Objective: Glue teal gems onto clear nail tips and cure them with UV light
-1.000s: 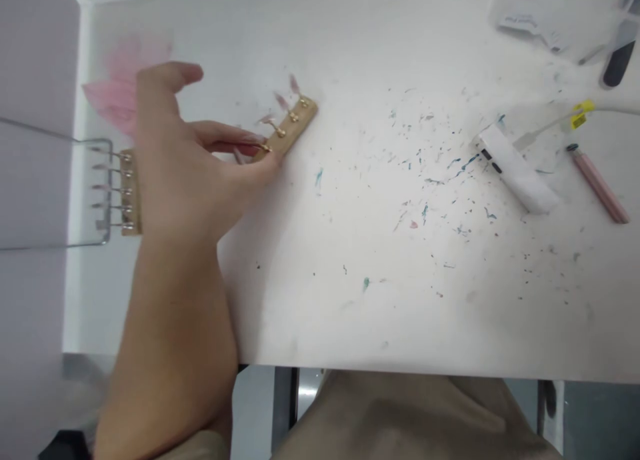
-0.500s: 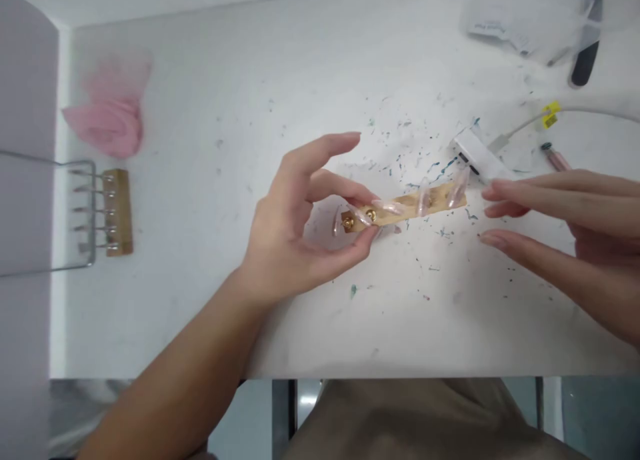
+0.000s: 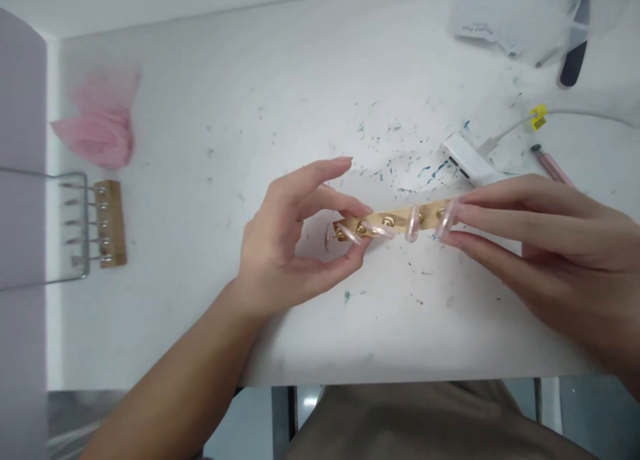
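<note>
My left hand [image 3: 280, 247] grips a narrow wooden nail-display strip [image 3: 400, 218] near its left end, thumb below and a finger above, with the index finger raised off it. Pale, glittery false nails stand along the strip on small gold holders, among them a long nail [image 3: 413, 224] right of the middle. At the right end, my right hand [image 3: 530, 240] has its fingertips and thumb around the last false nail [image 3: 447, 221]. Those fingers partly cover the strip's end, so their exact contact is hard to see.
On the left stand a second wooden nail stand [image 3: 115, 223], a metal wire frame [image 3: 86, 227] and a pink cloth [image 3: 103, 137]. Behind my right hand lie a white adapter [image 3: 470, 159] with a cable, a pink pen-like tool [image 3: 553, 165] and a plastic packet [image 3: 493, 20]. Coloured specks mark the white table [image 3: 200, 313].
My right hand has moved left, and its fingers have closed at the strip's right-end nail. The strip has tilted, so its gold holders show more. The whole view has shifted slightly.
</note>
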Available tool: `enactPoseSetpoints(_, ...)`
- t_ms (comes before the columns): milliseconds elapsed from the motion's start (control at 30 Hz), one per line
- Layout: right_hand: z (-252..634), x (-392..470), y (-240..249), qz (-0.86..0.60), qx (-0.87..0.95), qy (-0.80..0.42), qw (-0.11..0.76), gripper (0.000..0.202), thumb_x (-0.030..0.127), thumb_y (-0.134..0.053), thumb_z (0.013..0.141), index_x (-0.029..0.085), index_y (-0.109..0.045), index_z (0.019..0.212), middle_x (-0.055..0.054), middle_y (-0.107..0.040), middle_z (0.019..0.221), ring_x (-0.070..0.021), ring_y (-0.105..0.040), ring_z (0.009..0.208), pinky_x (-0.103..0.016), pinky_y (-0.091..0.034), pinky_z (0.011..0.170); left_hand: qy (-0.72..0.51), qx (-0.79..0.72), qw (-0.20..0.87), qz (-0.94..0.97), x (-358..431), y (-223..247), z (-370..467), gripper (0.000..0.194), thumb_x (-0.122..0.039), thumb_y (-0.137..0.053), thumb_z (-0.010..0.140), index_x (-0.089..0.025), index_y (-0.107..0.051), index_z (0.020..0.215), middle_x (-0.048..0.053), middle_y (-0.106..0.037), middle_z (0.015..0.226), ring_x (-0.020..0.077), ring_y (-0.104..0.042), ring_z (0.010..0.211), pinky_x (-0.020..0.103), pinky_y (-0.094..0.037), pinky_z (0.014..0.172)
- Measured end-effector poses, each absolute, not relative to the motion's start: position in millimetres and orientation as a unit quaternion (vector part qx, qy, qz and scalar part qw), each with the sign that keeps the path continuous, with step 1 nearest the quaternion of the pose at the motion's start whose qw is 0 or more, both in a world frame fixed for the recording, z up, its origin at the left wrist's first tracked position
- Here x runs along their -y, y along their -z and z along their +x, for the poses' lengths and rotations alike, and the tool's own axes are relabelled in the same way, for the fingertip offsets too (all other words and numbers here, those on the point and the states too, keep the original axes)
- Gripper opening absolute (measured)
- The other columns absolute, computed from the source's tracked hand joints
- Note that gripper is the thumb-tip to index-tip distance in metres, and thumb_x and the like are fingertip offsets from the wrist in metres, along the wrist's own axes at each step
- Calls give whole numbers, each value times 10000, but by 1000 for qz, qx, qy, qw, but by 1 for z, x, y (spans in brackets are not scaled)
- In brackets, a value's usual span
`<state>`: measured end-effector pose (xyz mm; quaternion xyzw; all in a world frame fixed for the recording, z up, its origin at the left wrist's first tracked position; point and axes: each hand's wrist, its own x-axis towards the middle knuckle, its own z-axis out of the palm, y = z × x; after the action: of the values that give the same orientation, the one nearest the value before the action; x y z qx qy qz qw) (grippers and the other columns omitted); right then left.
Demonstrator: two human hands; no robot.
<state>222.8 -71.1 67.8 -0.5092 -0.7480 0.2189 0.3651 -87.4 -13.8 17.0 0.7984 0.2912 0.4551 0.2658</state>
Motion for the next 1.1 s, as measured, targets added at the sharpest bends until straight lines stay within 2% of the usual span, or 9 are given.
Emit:
enactPoseSetpoints(133,224,68,-65,-481,770,-193,373,286,141,-903,1083,301,-964,1312,30,-803,1372,33,-811,1156,-40,-690,1000,-456,-284,259,803,14,-18,-86,829,-400,-1025,1091,-422,-655,1832,44,-931,1279,244,-969,946,362,-817,810)
enactPoseSetpoints(267,223,66,-66,-478,783,-177,357,218,192,-846,1142,283,-979,1290,8,-804,1290,40,-790,1066,-53,-680,892,-455,-268,232,817,15,-19,-86,859,-397,-977,1079,-379,-628,1863,32,-934,1119,249,-941,846,368,-794,726)
enactPoseSetpoints(300,222,66,-67,-477,785,-175,353,205,211,-831,1159,282,-981,1279,3,-802,1264,38,-785,1057,-58,-679,881,-430,-293,237,821,16,-20,-87,835,-397,-959,1102,-419,-610,1861,24,-947,1124,256,-948,862,389,-801,754)
enactPoseSetpoints(433,218,64,-70,-477,784,-177,356,181,275,-808,1197,261,-984,1232,-17,-793,1195,38,-771,1035,-67,-669,899,-387,-339,239,824,20,-27,-91,780,-454,-932,1136,-517,-572,1824,-2,-965,1143,271,-954,877,422,-776,766)
enactPoseSetpoints(633,219,64,-62,-460,769,-198,397,157,279,-810,1199,237,-954,1245,-31,-766,1209,45,-735,1079,-92,-631,941,-394,-303,244,833,14,-23,-93,843,-375,-948,1075,-459,-590,1834,2,-959,1145,239,-924,855,379,-767,750)
enactPoseSetpoints(800,221,66,-58,-430,770,-229,412,76,180,-836,1150,185,-866,1220,12,-779,1199,45,-777,1133,-86,-648,1017,-410,-308,223,829,7,-14,-98,873,-287,-987,982,-401,-671,1788,-13,-923,1093,205,-893,822,337,-730,679)
enactPoseSetpoints(933,224,67,-58,-455,759,-225,407,92,161,-835,1137,185,-898,1201,9,-796,1158,0,-815,1153,-122,-680,1045,-357,-348,163,851,-2,-11,-107,819,-305,-1011,985,-361,-710,1745,-13,-960,1114,223,-896,884,402,-756,831)
enactPoseSetpoints(1000,226,68,-57,-470,745,-238,409,90,186,-835,1146,196,-914,1186,5,-797,1154,-23,-822,1154,-155,-690,1028,-357,-304,154,870,-5,-11,-112,810,-342,-993,1007,-349,-698,1762,-20,-970,1100,214,-882,838,409,-748,829)
enactPoseSetpoints(1100,227,68,-57,-460,755,-234,405,114,158,-831,1143,194,-886,1236,18,-798,1193,-4,-818,1174,-152,-679,1052,-317,-344,192,863,-4,-12,-114,752,-377,-958,1068,-371,-693,1771,10,-976,1177,260,-919,969,450,-773,907)
